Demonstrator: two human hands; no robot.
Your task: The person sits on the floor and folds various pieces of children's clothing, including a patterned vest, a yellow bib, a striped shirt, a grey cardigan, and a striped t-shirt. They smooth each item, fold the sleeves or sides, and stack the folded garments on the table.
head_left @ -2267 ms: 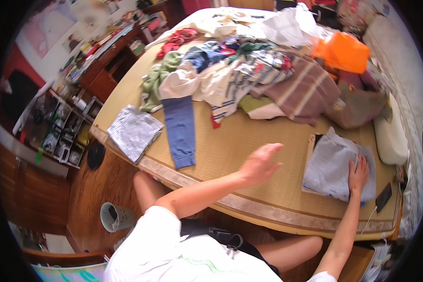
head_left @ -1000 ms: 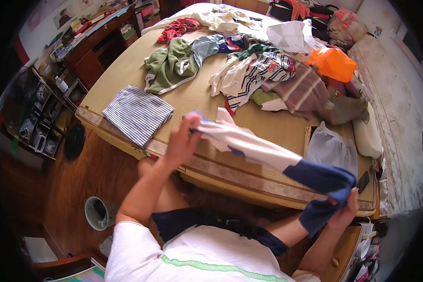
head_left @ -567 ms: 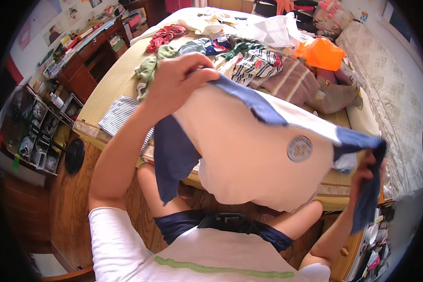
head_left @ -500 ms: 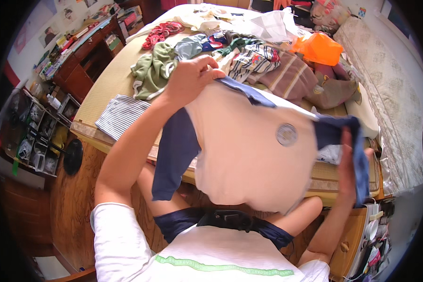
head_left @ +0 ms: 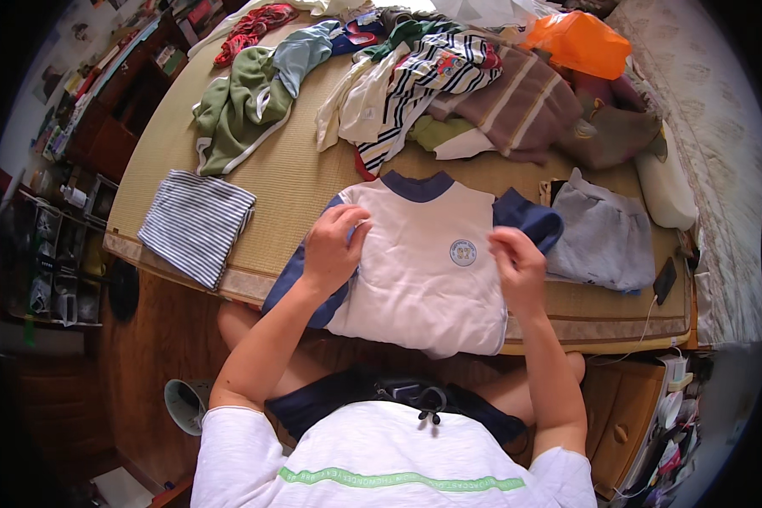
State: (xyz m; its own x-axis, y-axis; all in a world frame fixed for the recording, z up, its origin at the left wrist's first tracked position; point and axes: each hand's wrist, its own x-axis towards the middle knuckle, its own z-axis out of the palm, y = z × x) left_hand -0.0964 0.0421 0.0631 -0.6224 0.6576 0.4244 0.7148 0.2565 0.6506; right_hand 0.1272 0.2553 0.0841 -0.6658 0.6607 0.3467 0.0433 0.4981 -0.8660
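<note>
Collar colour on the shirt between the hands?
Dark blue collar, seen best in the head view.

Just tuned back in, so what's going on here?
A white, blue-sleeved shirt lies spread out on a woven mat before a seated person, its collar facing away from them. The left hand is over one side of it and the right hand at the other; whether either grips the fabric is unclear. A folded striped cloth lies to the left, a grey garment to the right, and loose clothes farther back.

Tan mat-topped bed [head_left: 292,199], on it a white-and-navy shirt [head_left: 419,271], folded striped cloth [head_left: 196,227], heaped clothes [head_left: 516,102], dark phone [head_left: 665,280]
</note>
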